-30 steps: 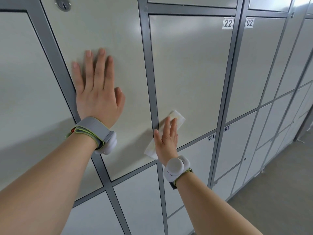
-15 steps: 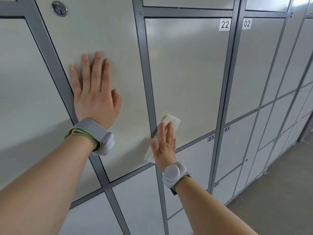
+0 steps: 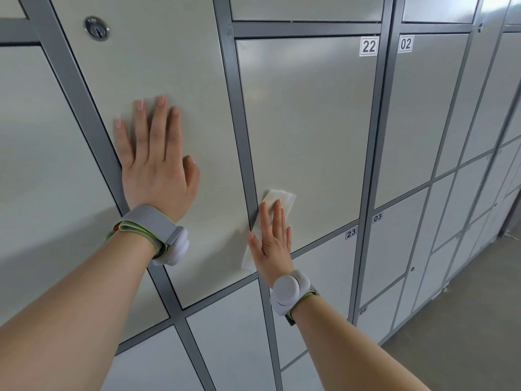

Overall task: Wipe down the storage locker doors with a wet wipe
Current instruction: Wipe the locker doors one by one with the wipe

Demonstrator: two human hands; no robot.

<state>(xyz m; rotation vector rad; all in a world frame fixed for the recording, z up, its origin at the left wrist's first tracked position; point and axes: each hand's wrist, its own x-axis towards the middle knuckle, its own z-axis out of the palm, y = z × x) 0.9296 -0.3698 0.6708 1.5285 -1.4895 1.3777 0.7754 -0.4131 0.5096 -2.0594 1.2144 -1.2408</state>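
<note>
A wall of pale grey locker doors with dark grey frames fills the view. My right hand (image 3: 273,243) presses a white wet wipe (image 3: 279,198) flat against the lower left corner of the door numbered 22 (image 3: 310,131); the wipe also overlaps the dark frame strip (image 3: 242,136) to its left. Its fingers are straight and point up. My left hand (image 3: 156,162) rests flat, fingers spread, on the neighbouring door (image 3: 174,66) to the left. Both wrists wear grey bands with white pods.
A round keyhole lock (image 3: 96,28) sits near the top of the left door. Doors 23 (image 3: 324,277), 02 (image 3: 423,122) and 03 (image 3: 392,244) lie to the right and below. A grey floor (image 3: 465,334) runs along the lockers at lower right.
My right hand with the wipe has slid slightly down and left along the bottom of door 22. The left hand stays planted on its door; the view has shifted a little.
</note>
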